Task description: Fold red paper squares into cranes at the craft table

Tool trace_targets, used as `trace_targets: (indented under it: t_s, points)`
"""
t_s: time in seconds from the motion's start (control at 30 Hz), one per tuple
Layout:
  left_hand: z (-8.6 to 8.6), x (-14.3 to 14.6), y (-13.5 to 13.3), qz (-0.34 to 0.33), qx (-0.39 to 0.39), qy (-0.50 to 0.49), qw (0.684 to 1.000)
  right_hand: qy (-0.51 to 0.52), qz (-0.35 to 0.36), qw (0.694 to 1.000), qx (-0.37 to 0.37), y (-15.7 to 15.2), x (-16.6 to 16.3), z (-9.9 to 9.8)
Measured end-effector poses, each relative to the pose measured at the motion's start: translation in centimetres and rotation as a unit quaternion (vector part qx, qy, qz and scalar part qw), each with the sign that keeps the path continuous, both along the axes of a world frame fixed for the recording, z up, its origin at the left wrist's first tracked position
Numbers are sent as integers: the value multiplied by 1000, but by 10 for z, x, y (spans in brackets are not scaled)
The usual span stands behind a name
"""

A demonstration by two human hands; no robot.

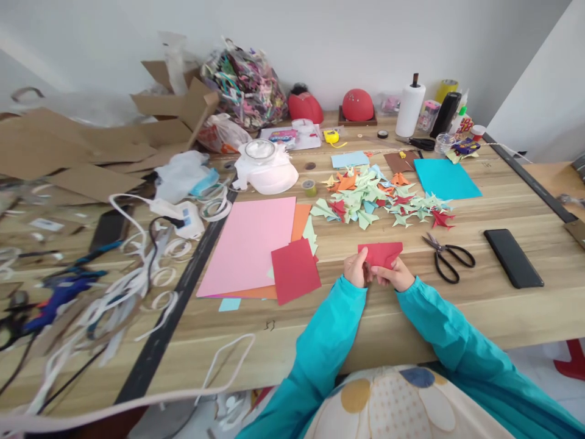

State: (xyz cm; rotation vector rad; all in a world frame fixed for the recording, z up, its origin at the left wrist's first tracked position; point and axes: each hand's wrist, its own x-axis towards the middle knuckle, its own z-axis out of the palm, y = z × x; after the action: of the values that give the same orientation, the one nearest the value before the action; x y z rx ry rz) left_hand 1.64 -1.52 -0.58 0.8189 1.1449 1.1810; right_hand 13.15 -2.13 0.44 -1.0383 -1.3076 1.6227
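A piece of red paper (380, 253), folded over, is held between my two hands above the table's front part. My left hand (356, 268) grips its left end with the thumb on top. At the lower right, my right hand (397, 274) pinches the same paper, its thumb lying across the face. Beyond the hands lies a heap of folded paper cranes (363, 195), mostly pale green, with some red, orange and blue ones. Black-handled scissors (445, 255) rest partly open to the right of my right hand. A flat red sheet (296, 271) lies to the left, overlapping a pink sheet (256, 244).
A black phone (514, 257) lies at the right, a turquoise sheet (446, 178) behind it. Along the wall stand red pincushions (358, 105), a white roll (410, 110) and a bag of colourful pieces (247, 85). Cables (114, 292) and cardboard (91, 140) clutter the left.
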Motion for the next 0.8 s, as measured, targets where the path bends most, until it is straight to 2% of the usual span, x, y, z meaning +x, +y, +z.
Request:
trace_targets:
  t_s: [0.2,0.37,0.63,0.73,0.8]
  points:
    - [11,-1,-2,83,30,55,995,-7,6,1000,-26,-2,-2,-1]
    - [12,-1,-1,106,30,39,993,-11,13,999,-31,-1,-2,-2]
    - [-6,-2,4,66,-15,-75,995,-4,17,999,-27,-2,-3,-2]
    - [-7,-3,4,31,-9,-108,994,-7,11,1000,-18,-3,-2,-4]
    - [-4,-4,3,12,-1,-100,995,-18,11,1000,15,-3,0,-5]
